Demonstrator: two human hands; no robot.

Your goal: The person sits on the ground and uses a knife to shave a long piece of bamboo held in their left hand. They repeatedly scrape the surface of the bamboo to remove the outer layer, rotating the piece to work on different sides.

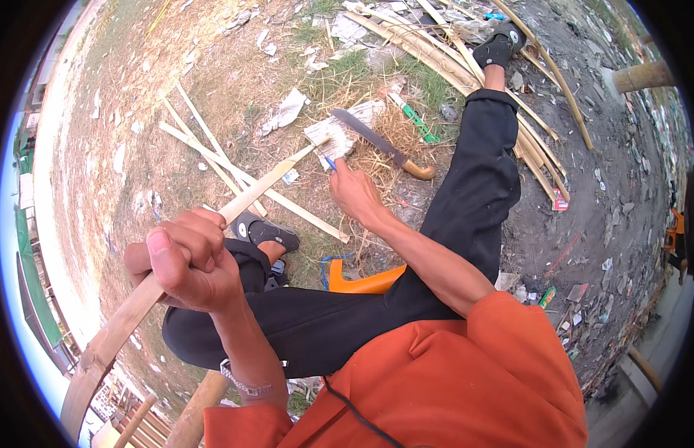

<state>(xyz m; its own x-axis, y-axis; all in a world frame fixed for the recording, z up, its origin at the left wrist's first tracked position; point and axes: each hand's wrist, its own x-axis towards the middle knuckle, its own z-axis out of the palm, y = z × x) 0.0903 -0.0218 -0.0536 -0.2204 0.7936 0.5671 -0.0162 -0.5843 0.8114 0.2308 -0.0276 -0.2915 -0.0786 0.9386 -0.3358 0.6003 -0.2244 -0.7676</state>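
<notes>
My left hand [188,257] is closed around a long split-bamboo strip [268,179], which runs from the lower left up to a pale block [339,133] on the ground. The strip's far end lies at the block. My right hand [356,196] is closed on a slim blue thing [330,163] beside that end; most of it is hidden in my fingers, so its kind does not show. Just beyond my right hand lies a machete [377,138] with a wooden handle, its blade tip over the block. A green and white narrow object [414,118] lies farther right.
Several loose bamboo strips [205,149] cross on the dry grass to the left. More long strips [436,56] lie by my outstretched foot [502,45]. An orange plastic seat [365,280] shows under my thigh. Bamboo poles [197,407] stand at the lower left; litter covers the dark ground at right.
</notes>
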